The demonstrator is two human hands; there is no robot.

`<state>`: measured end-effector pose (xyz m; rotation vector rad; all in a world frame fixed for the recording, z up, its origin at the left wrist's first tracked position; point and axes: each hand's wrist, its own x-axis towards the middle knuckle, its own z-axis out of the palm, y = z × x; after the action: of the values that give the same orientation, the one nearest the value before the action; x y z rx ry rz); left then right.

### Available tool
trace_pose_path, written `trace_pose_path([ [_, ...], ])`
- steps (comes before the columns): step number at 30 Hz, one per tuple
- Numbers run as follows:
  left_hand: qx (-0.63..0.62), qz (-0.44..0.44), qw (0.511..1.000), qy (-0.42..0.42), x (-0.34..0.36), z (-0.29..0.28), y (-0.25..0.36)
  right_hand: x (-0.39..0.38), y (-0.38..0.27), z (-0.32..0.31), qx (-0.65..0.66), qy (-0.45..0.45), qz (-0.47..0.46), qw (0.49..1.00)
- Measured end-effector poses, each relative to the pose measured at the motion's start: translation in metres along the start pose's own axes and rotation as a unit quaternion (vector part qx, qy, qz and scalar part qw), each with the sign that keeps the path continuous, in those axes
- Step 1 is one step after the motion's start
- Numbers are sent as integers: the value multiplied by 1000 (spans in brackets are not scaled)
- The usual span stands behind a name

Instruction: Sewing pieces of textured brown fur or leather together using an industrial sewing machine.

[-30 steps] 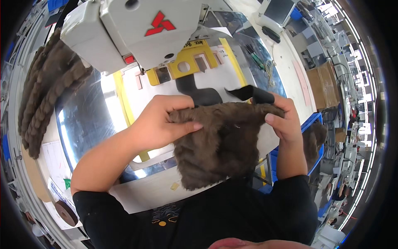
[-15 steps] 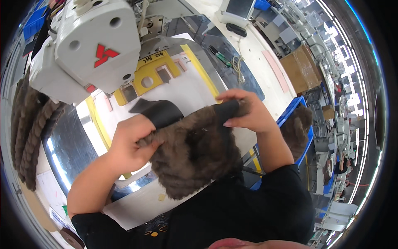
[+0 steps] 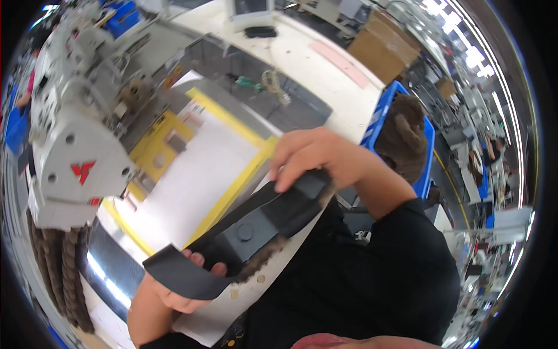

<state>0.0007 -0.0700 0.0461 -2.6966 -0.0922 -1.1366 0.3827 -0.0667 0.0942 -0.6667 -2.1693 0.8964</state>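
Observation:
I hold a black fabric piece with a brown furry underside [image 3: 250, 230] stretched between both hands, black side up, above the white work surface [image 3: 192, 174]. My left hand [image 3: 180, 291] grips its lower left end from beneath. At the upper right end, my right hand [image 3: 317, 154] pinches the piece from above. Brown fur shows along its lower edge. A white industrial sewing machine [image 3: 81, 139] stands to the left of the piece.
Yellow tape outlines [image 3: 244, 168] mark the white surface. Brown braided fur pieces [image 3: 58, 273] hang at the left below the machine. A blue bin [image 3: 427, 145] holding brown fur [image 3: 401, 134] sits at my right. Cardboard boxes [image 3: 389, 46] stand farther back.
The furry piece has been flipped from fur side up to black side up and stretched out long. My left hand dropped lower left; my view swung right.

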Motion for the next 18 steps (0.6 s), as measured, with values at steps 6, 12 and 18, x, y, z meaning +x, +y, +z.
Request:
trace_pose_path([
  [6, -16, -146, 987, -62, -9, -8, 7, -5, 8, 27, 53, 28, 38, 997],
  [12, -127, -327, 936, -11, -30, 24, -1, -29, -13, -4, -29, 212, 129, 968],
  [18, -132, -337, 929, -73, -18, 42, -2, -106, -47, -83, -50, 510, 258, 819],
])
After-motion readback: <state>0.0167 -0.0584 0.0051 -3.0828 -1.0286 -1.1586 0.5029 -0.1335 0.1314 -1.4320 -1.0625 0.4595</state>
